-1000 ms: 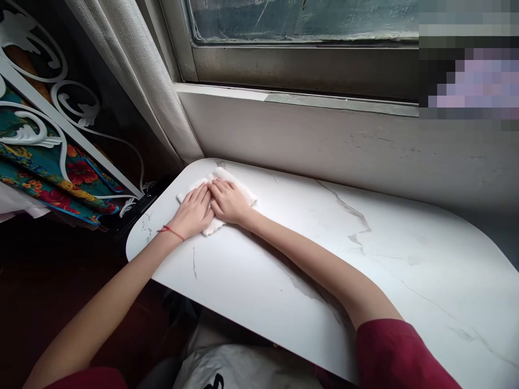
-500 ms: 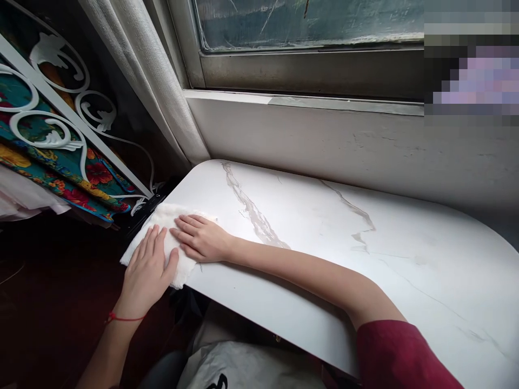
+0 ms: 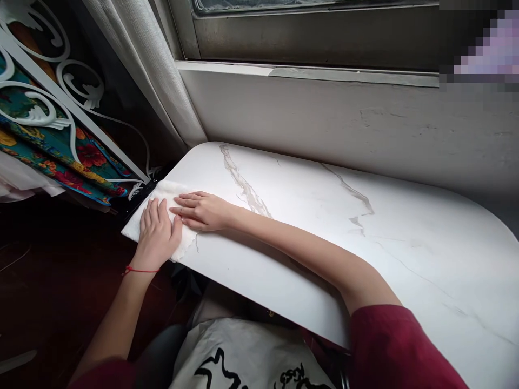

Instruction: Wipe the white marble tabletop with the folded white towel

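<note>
A white cloth lies spread over the left end of a white marble-patterned table, with one corner reaching the table's edge. My left hand, with a red string bracelet at the wrist, rests flat on the cloth, fingers stretched out. Just to its right, my right hand lies palm down, its fingertips on the cloth near my left thumb. Neither hand grips the cloth; the part under the palms is hidden.
Behind the table runs a pale wall below a window sill. A light curtain hangs at the back left. White scrolled metalwork stands left, before flowered fabric. Dark floor lies below.
The view has tilted down, so the table sits higher in the picture. My left hand has shifted slightly right on the cloth, closer to my right hand. Both hands stay flat.
</note>
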A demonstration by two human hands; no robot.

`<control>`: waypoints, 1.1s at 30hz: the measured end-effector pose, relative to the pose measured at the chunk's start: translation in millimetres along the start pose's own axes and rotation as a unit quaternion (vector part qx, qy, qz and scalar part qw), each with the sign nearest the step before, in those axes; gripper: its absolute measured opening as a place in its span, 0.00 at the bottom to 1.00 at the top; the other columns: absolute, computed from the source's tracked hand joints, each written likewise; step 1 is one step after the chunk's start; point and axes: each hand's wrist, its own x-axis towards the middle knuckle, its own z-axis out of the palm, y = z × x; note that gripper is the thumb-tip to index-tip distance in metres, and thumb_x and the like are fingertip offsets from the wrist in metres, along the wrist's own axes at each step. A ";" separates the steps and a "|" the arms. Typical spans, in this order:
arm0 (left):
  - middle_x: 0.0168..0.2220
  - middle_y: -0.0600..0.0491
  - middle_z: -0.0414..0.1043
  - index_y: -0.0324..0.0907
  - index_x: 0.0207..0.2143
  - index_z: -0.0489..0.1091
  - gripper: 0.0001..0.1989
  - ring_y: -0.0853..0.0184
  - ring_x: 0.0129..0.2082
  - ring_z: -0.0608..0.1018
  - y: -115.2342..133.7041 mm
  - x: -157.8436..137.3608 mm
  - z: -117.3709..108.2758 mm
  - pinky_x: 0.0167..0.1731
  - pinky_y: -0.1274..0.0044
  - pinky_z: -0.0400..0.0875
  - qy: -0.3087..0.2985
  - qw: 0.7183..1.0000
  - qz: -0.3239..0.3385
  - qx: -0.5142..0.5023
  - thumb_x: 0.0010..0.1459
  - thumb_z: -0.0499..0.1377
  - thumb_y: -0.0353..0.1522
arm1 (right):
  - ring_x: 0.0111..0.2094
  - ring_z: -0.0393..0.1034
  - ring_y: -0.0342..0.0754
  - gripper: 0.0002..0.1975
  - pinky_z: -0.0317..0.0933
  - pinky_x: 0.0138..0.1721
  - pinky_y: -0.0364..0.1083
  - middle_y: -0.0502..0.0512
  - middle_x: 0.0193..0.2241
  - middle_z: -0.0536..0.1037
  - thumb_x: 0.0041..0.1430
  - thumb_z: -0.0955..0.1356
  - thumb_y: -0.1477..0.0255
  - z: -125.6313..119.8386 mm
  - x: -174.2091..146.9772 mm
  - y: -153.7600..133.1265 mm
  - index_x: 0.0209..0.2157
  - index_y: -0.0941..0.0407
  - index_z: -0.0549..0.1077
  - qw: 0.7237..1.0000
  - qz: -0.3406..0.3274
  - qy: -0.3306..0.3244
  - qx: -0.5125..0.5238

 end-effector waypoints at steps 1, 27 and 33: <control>0.68 0.25 0.54 0.23 0.65 0.57 0.33 0.41 0.72 0.56 0.0 0.6 0.0 0.68 0.51 0.53 -0.003 1.000 0.000 0.002 0.67 0.42 0.40 | 0.67 0.63 0.56 0.24 0.55 0.68 0.55 0.68 0.66 0.68 0.75 0.58 0.66 0.0 -0.1 0.7 0.65 0.62 0.68 1.000 -0.001 -0.001 0.001; 0.74 0.35 0.45 0.30 0.70 0.50 0.35 0.50 0.75 0.47 93.4 226.2 81.1 0.72 0.60 0.40 -0.171 0.963 0.203 -0.048 0.68 0.45 0.42 | 0.68 0.59 0.59 0.27 0.56 0.63 0.61 0.65 0.67 0.66 0.75 0.54 0.64 -48.0 -82.3 141.6 0.67 0.58 0.65 0.964 0.251 -0.021 -0.079; 0.74 0.37 0.44 0.32 0.71 0.50 0.36 0.49 0.75 0.46 105.6 245.1 87.9 0.72 0.59 0.38 -0.198 0.961 0.184 -0.057 0.67 0.46 0.43 | 0.67 0.60 0.61 0.28 0.56 0.63 0.63 0.66 0.67 0.66 0.74 0.53 0.64 -47.1 -88.6 150.3 0.67 0.59 0.65 0.959 0.270 -0.010 -0.087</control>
